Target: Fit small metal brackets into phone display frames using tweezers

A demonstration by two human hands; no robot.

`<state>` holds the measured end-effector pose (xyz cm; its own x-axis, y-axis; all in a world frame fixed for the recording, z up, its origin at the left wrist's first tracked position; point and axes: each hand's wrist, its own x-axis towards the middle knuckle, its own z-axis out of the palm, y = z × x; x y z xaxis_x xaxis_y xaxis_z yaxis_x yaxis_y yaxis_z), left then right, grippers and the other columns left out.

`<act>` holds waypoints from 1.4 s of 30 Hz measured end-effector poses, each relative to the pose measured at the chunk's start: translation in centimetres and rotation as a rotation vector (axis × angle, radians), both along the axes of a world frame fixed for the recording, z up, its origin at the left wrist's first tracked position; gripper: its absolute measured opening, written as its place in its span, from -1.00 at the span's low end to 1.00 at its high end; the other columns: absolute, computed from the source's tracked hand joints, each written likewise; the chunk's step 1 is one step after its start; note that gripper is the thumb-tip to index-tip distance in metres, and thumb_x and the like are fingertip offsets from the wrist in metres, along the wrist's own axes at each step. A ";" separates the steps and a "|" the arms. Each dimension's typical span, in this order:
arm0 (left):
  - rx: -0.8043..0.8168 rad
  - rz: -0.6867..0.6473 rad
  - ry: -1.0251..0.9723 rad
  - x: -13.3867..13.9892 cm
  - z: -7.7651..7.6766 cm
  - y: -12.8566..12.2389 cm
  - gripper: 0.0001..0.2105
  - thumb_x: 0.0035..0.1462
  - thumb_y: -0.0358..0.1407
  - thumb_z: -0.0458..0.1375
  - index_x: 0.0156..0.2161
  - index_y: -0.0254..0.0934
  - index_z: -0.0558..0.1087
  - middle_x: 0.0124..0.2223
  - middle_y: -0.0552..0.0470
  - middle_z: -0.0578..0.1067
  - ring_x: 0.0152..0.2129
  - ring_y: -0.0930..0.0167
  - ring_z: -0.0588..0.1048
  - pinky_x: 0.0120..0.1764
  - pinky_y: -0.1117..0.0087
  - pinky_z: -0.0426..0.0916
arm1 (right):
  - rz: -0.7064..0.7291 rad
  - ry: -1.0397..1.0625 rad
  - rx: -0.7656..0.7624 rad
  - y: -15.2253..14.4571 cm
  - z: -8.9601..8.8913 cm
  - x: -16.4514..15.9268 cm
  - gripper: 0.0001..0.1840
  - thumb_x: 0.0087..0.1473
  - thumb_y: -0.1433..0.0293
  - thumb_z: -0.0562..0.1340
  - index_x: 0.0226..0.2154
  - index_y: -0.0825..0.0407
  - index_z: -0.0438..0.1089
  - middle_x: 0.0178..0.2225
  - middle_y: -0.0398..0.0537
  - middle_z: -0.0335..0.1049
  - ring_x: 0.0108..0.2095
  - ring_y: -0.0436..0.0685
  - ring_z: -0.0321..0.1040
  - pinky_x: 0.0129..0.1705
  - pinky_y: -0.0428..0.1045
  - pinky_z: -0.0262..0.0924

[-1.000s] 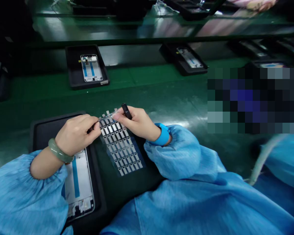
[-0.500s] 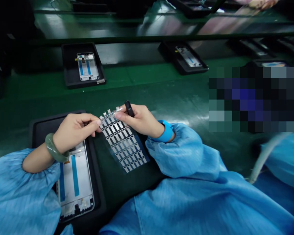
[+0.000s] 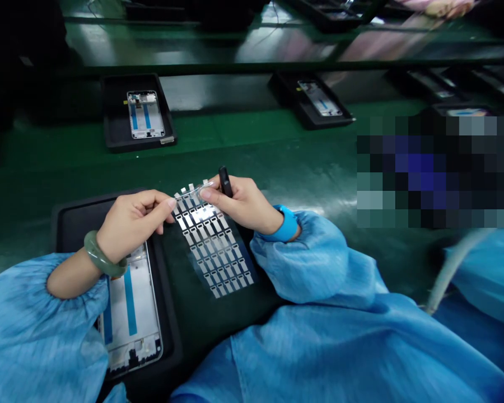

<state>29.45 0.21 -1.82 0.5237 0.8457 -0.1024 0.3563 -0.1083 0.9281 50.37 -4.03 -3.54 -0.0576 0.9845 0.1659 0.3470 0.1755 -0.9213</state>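
Between my hands is a translucent sheet of small stickers (image 3: 212, 240), silvery pieces in rows, some standing up along its top edge. My left hand (image 3: 136, 218) pinches the sheet's upper left corner. My right hand (image 3: 243, 201) grips the upper right edge between thumb and finger. A black stick-like tool (image 3: 225, 182) is also tucked in that hand; its far end is hidden. Below my left forearm lies a phone frame (image 3: 145, 302) with blue strips, partly covered by my wrist and sleeve. It rests in a black tray (image 3: 172, 336).
On the green bench at the back are a black tray (image 3: 109, 137) with a phone frame (image 3: 146, 115) and another tray (image 3: 315, 120) with a second frame (image 3: 319, 98). More trays stand at the far right. A blurred-out patch covers part of the right side, beside a blue sleeve.
My left hand has shifted slightly right and up, and my right hand a little up. The sheet's top edge has moved slightly right with them, still held by both hands.
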 end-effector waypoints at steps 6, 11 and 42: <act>-0.238 -0.049 -0.131 -0.2 -0.2 0.4 -0.81 0.07 -0.24 0.13 -0.47 -0.29 0.47 -0.48 0.08 0.49 -0.65 0.59 0.34 -0.56 0.56 0.21 | 0.024 -0.008 -0.002 0.1 0.1 0.0 -0.63 0.00 0.10 0.24 -0.48 0.10 0.34 -0.58 -0.23 0.22 -0.53 -0.10 0.11 -0.40 -0.11 0.09; -0.395 -0.051 -0.173 -0.1 0.4 0.5 -0.81 0.01 -0.25 0.16 -0.51 -0.34 0.46 -0.51 0.04 0.47 -0.66 0.59 0.33 -0.57 0.56 0.23 | 0.051 0.025 -0.021 0.0 0.0 0.0 -0.64 -0.02 0.12 0.26 -0.45 0.12 0.38 -0.55 -0.20 0.27 -0.53 -0.10 0.15 -0.43 -0.12 0.09; -0.132 -0.148 -0.032 -0.5 -0.2 0.6 -0.68 0.07 -0.07 0.15 -0.53 -0.29 0.39 -0.58 0.11 0.40 -0.68 0.57 0.33 -0.60 0.57 0.24 | 0.188 0.060 -0.050 -0.6 1.0 0.7 -0.70 -0.03 0.17 0.29 -0.41 0.10 0.41 -0.46 -0.15 0.37 -0.45 -0.06 0.25 -0.39 -0.12 0.17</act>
<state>28.95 0.84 -2.00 0.6463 0.7394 -0.1886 0.3152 -0.0335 0.9484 51.03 -4.67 -2.50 -0.2328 0.9643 0.1259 0.2565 0.1858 -0.9485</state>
